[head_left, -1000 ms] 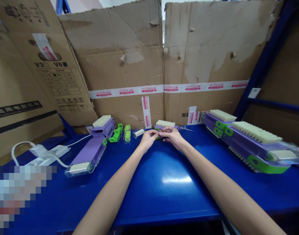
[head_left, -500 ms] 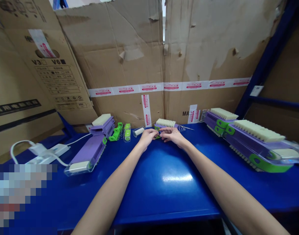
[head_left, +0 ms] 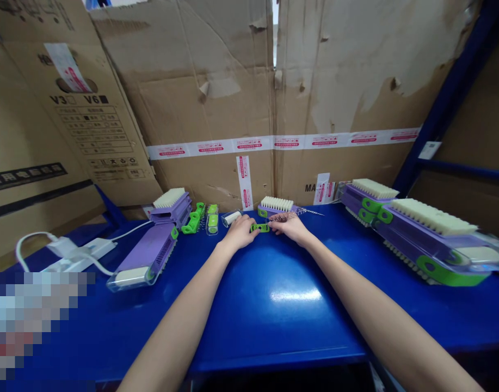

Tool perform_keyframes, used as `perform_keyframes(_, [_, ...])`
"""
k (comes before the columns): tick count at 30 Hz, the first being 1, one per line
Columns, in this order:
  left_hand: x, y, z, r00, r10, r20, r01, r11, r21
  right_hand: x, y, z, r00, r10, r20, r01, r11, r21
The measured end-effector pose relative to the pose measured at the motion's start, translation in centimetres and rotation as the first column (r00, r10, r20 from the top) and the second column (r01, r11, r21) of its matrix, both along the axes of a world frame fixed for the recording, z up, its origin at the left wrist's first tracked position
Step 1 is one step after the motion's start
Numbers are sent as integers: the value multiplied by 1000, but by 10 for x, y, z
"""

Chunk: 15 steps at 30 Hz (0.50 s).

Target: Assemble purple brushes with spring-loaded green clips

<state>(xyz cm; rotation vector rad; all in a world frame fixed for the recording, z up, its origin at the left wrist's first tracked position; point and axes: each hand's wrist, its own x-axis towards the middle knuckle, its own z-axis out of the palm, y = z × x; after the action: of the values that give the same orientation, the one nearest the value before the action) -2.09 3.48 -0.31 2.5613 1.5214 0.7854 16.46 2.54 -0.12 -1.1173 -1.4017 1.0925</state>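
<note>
My left hand has its thumb and fingers closed around the left end of a small green bracket with dark openings, low over the blue table. At the bracket's right end, my right hand has its fingertips pinched together. Thin coiled metal springs show at and behind the right hand; the pinched one is small and blurred. Just behind the hands stands a purple block with cream bristles. A clear case with a white roller lies beyond the left hand.
Left stand a purple brush unit, a green frame, small green-and-clear parts and a white power strip with cables. Larger purple brush units stand right. Cardboard walls the back of the blue table.
My left hand has shifted slightly left and down, away from the right hand. The green bracket now shows flat between them. My right hand has barely moved.
</note>
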Motion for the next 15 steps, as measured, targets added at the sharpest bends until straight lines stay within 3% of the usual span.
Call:
perform_keyframes(2, [2,2,0,997,-41,69,44,998,-45,0,0,0,1000,8,23,-8,1000,0])
perform_keyframes(4, [6,3,1,971,-45,234,81,986,-144,0,0,0,999,19,41,-19,1000,10])
perform_keyframes(6, [10,4,3,894,6,448,124,958,-260,0,-1,1,998,27,54,-28,999,17])
perform_keyframes(9, [15,2,7,718,112,687,182,923,-340,0,-1,3,996,41,78,-43,999,22])
perform_keyframes(12, [19,-1,11,597,186,780,184,915,-359,0,-1,2,991,70,116,-76,996,50])
perform_keyframes(15, [23,-4,12,561,235,794,167,907,-386,-1,1,-1,985,77,157,-95,989,112])
